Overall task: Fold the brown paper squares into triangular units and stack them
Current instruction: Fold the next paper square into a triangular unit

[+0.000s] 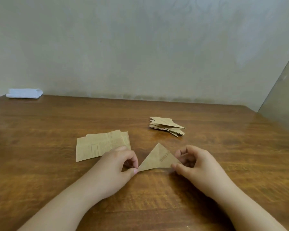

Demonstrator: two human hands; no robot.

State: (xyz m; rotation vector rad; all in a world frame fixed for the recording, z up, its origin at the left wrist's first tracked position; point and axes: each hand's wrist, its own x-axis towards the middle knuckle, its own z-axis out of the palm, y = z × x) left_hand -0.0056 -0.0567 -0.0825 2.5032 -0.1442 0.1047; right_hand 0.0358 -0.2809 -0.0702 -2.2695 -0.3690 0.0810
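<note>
A brown paper piece folded into a triangle (pixel 158 158) lies on the wooden table (pixel 40 164) between my hands, its apex pointing away from me. My left hand (pixel 117 165) pinches its left corner between thumb and fingers. My right hand (pixel 195 162) pinches its right corner, fingers curled. A pile of flat, unfolded brown paper squares (pixel 98 144) lies just behind my left hand, partly covered by it. A stack of several folded triangular units (pixel 167 125) sits farther back, right of centre.
A folded white cloth (pixel 24 93) lies at the table's far left corner against the wall. A plain wall runs along the table's back edge, and a second wall closes the right side.
</note>
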